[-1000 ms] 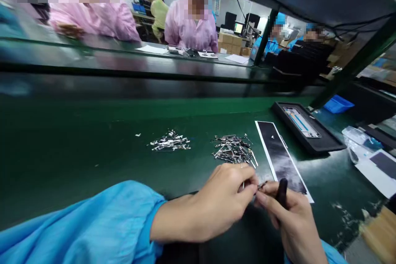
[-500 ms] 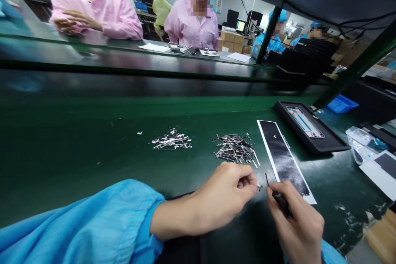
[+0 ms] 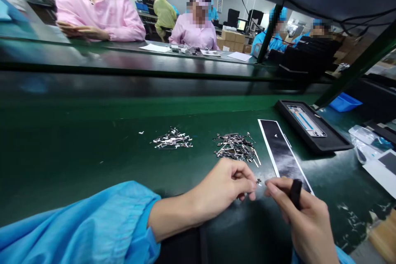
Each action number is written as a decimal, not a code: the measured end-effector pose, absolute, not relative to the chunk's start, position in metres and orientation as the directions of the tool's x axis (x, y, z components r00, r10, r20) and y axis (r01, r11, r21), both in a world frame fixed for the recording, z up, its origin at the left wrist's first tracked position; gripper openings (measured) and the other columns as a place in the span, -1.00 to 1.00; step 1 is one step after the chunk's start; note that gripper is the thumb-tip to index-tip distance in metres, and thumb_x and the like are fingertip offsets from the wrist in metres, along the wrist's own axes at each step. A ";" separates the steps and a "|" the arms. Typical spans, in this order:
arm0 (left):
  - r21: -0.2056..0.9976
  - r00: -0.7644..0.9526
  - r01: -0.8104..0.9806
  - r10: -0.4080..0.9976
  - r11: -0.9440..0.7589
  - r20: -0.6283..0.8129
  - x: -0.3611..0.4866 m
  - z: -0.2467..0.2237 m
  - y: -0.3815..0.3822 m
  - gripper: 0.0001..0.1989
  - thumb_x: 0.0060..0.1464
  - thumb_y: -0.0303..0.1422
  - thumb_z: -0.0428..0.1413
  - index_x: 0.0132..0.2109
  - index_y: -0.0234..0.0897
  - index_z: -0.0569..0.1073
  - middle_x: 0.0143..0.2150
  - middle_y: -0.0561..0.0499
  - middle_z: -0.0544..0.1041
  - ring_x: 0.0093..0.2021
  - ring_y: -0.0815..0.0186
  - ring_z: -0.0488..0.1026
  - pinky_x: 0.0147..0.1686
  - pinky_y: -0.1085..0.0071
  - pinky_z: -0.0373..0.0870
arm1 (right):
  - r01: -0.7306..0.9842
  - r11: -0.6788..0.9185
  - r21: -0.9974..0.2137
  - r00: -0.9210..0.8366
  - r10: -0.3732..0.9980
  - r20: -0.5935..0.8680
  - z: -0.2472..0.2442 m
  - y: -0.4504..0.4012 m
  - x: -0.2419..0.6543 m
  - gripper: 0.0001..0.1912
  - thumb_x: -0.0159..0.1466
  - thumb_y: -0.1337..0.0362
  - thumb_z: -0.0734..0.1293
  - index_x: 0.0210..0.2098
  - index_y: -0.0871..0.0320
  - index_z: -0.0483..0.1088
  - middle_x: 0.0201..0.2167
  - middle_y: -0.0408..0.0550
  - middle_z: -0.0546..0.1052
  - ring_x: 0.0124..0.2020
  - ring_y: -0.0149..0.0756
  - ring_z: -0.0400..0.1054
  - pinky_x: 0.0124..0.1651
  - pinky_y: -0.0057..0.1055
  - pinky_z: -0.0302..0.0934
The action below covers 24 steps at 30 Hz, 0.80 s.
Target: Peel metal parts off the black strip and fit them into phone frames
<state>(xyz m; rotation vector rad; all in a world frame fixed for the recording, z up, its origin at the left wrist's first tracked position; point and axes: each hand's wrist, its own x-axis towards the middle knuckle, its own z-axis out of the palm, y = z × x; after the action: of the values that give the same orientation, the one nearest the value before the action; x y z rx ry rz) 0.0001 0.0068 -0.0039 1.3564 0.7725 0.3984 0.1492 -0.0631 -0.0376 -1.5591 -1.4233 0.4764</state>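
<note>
My left hand (image 3: 227,183) is closed in a pinch on a small flex cable (image 3: 259,182), whose dark and silvery end pokes out past the fingertips. Just right of it, my right hand (image 3: 305,210) has thumb and forefinger pinched together, a short gap from the cable. A slim black-handled tool (image 3: 296,194) is tucked among the right fingers; its thin tip is not visible now. Beyond my left hand lies a pile of thin dark and silvery flex cables (image 3: 236,147). A smaller, whiter pile of strips (image 3: 172,138) is further left.
Right of the piles lies a white-edged black sheet (image 3: 283,148) with a tiny white piece on it. Behind it, a black tray (image 3: 332,142) holds a phone frame (image 3: 306,121). A plastic bag (image 3: 365,142) and blue bin (image 3: 345,102) are far right. People in pink sit opposite.
My right hand has turned, so the tool's handle now points up and its tip no longer shows. The right fingertips have come together. My left hand has shifted slightly, still pinching the flex cable.
</note>
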 end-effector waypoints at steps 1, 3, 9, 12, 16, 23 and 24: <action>0.969 0.693 0.188 0.678 0.158 -0.245 0.001 -0.006 0.005 -0.90 -0.11 -0.39 -0.03 -0.46 -0.37 0.29 -0.55 0.03 0.34 -0.55 0.43 0.20 -0.50 0.49 0.16 | 0.507 0.117 -0.854 0.249 0.929 0.275 -0.035 -0.066 0.147 -0.78 0.14 0.15 0.27 -0.50 0.15 0.41 -0.65 -0.19 0.33 -0.68 -0.53 0.07 -0.65 -0.58 -0.02; 0.974 0.675 0.220 0.713 0.050 -0.189 0.002 -0.011 0.000 -0.91 -0.09 -0.43 -0.03 -0.49 -0.35 0.28 -0.57 0.06 0.27 -0.53 0.40 0.16 -0.49 0.45 0.10 | 0.445 0.090 -0.891 0.238 0.947 0.214 -0.032 -0.069 0.143 -0.74 0.13 0.13 0.27 -0.56 0.17 0.39 -0.67 -0.19 0.28 -0.68 -0.55 0.01 -0.67 -0.57 -0.09; 0.727 0.740 0.296 0.630 -0.620 0.236 -0.001 -0.023 -0.016 -0.84 0.06 -0.54 -0.14 -0.43 -0.36 0.28 -0.44 0.00 0.28 -0.39 0.32 0.17 -0.32 0.37 0.08 | 0.307 -0.047 -0.951 0.188 0.982 0.012 -0.039 -0.070 0.149 -0.72 0.09 0.11 0.31 -0.58 0.20 0.39 -0.66 -0.18 0.28 -0.68 -0.59 -0.06 -0.67 -0.58 -0.16; 0.850 0.703 0.317 0.705 -0.421 0.088 0.001 -0.016 -0.013 -0.86 0.03 -0.50 -0.04 -0.47 -0.35 0.32 -0.50 0.05 0.29 -0.44 0.37 0.20 -0.40 0.44 0.11 | 0.249 -0.047 -0.967 0.175 0.985 -0.003 -0.040 -0.072 0.155 -0.75 0.08 0.13 0.33 -0.56 0.20 0.42 -0.57 -0.12 0.36 -0.67 -0.58 -0.02 -0.68 -0.57 -0.17; 0.942 0.770 0.222 0.547 0.253 -0.328 0.004 -0.001 -0.003 -0.93 -0.14 -0.44 0.10 -0.45 -0.39 0.41 -0.57 0.08 0.35 -0.53 0.44 0.25 -0.49 0.52 0.17 | 0.148 -0.036 -0.988 0.135 0.991 -0.016 -0.032 -0.080 0.160 -0.75 0.07 0.15 0.33 -0.58 0.21 0.41 -0.63 -0.12 0.29 -0.68 -0.56 0.01 -0.68 -0.56 -0.22; 0.802 0.776 0.204 0.406 0.562 -0.482 0.020 0.002 -0.009 -0.84 -0.40 -0.43 0.18 -0.58 -0.40 0.35 -0.66 0.07 0.38 -0.65 0.46 0.30 -0.51 0.52 0.23 | 0.079 -0.068 -0.995 0.239 0.970 -0.047 -0.032 -0.089 0.165 -0.79 0.04 0.14 0.35 -0.56 0.17 0.44 -0.64 -0.13 0.33 -0.71 -0.58 0.01 -0.69 -0.56 -0.18; 0.800 0.760 0.187 0.433 0.570 -0.486 0.023 0.002 -0.012 -0.85 -0.39 -0.44 0.16 -0.59 -0.40 0.33 -0.67 0.06 0.39 -0.65 0.46 0.30 -0.50 0.52 0.24 | 0.141 -0.033 -0.990 0.283 0.959 0.009 -0.035 -0.091 0.167 -0.82 0.06 0.15 0.35 -0.52 0.15 0.46 -0.62 -0.12 0.36 -0.71 -0.57 0.02 -0.70 -0.57 -0.15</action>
<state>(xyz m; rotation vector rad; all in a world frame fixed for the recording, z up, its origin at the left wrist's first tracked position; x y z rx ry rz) 0.0230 -0.0117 0.0019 0.9752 0.7212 0.1600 0.1672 -0.0911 -0.0352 -1.4447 -1.0885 0.9303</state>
